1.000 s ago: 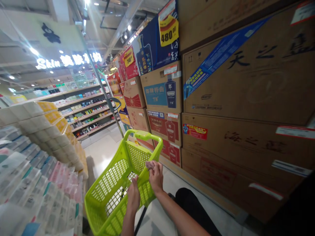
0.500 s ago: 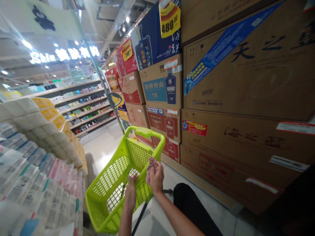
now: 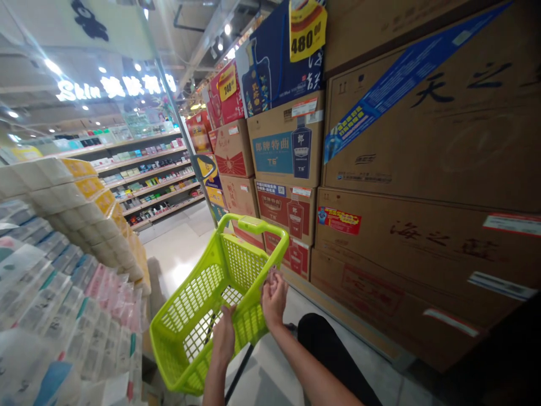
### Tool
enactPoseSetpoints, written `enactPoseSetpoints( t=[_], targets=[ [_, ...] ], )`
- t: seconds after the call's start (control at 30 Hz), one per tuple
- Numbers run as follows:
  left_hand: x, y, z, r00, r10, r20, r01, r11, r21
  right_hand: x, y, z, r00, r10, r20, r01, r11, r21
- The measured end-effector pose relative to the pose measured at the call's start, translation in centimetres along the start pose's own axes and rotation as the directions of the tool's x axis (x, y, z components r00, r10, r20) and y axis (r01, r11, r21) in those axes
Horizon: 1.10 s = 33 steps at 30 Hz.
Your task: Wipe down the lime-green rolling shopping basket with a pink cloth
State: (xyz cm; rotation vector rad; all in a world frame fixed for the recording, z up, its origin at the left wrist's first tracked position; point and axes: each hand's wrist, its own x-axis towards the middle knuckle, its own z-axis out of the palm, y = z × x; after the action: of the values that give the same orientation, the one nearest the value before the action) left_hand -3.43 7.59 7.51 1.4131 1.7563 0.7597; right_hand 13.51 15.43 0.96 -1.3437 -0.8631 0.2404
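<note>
A bright green plastic shopping cart [image 3: 186, 285] with perforated sides stands tilted in view before me, its basket bare inside. My left hand [image 3: 224, 336] is closed over the basket's near rim, thumb on top and the other fingers mostly hidden. Farther up the same rim, my right hand [image 3: 274, 301] bunches a crumpled pinkish cloth [image 3: 273, 276] against the rim close to the handle end. Most of the cloth is covered by the fingers.
Stacked cartons [image 3: 279, 149] form a wall on the right, with price tags on them. Plastic-wrapped packs [image 3: 54, 299] are piled on the left, before a stack of white and yellow packs [image 3: 67, 203]. A metal pole [image 3: 186, 129] rises beyond the cart; product shelves [image 3: 156, 177] stand farther back.
My right hand has slid up and right along the rim with the cloth, which now shows less. My left hand stays on the near rim. The view has shifted slightly.
</note>
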Motion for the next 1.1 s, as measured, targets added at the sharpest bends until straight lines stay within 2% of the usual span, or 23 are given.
enactPoseSetpoints(
  t=[0.07,0.13,0.2,0.3,0.47,0.53,0.67,0.77,0.87,0.93,1.0,1.1],
  targets=[
    [0.5,1.0,1.0,1.000,0.013,-0.005,-0.013,1.000,-0.003,-1.5,0.5,0.1,0.998,0.010,0.069,-0.012,1.000,0.020],
    [0.9,2.4,1.9,1.000,0.023,0.014,-0.022,1.000,-0.017,-1.4,0.2,-0.2,0.999,0.045,0.016,-0.045,0.999,0.022],
    [1.3,3.8,2.9,0.998,0.056,0.042,-0.055,0.998,-0.030,0.0,-0.7,-0.6,0.996,0.041,-0.076,-0.039,0.999,0.021],
    [1.8,5.5,4.1,0.992,0.116,0.055,-0.117,0.993,0.022,1.6,-1.0,-0.6,0.995,-0.004,-0.096,0.006,1.000,0.019],
    [2.3,6.3,4.7,0.990,0.116,0.084,-0.124,0.987,0.105,-0.7,3.7,1.1,0.989,0.103,-0.109,-0.099,0.994,0.042],
    [2.5,6.3,4.5,0.989,0.104,0.101,-0.116,0.986,0.120,-0.5,4.8,1.5,0.984,0.127,-0.124,-0.120,0.991,0.056],
    [3.3,7.0,4.9,0.991,0.066,0.116,-0.079,0.990,0.113,3.0,2.7,1.5,0.979,0.154,-0.130,-0.153,0.988,0.018],
    [3.9,7.6,5.3,0.987,0.089,0.134,-0.100,0.992,0.078,4.4,1.1,1.7,0.990,0.126,-0.057,-0.126,0.992,0.003],
    [4.2,7.3,4.4,0.977,0.121,0.178,-0.134,0.989,0.065,2.9,2.5,2.1,0.998,0.060,0.022,-0.059,0.998,-0.022],
    [4.1,6.2,2.9,0.976,0.101,0.192,-0.120,0.988,0.092,2.0,4.0,2.1,0.999,0.048,0.018,-0.047,0.998,-0.047],
    [3.9,4.6,1.4,0.990,0.016,0.143,-0.043,0.981,0.188,2.4,4.6,1.9,0.999,0.050,0.002,-0.049,0.998,-0.048],
    [3.6,2.1,-0.2,0.996,-0.087,0.025,0.071,0.924,0.377,4.7,3.0,2.0,1.000,0.000,0.027,0.001,1.000,-0.030]
  ],
)
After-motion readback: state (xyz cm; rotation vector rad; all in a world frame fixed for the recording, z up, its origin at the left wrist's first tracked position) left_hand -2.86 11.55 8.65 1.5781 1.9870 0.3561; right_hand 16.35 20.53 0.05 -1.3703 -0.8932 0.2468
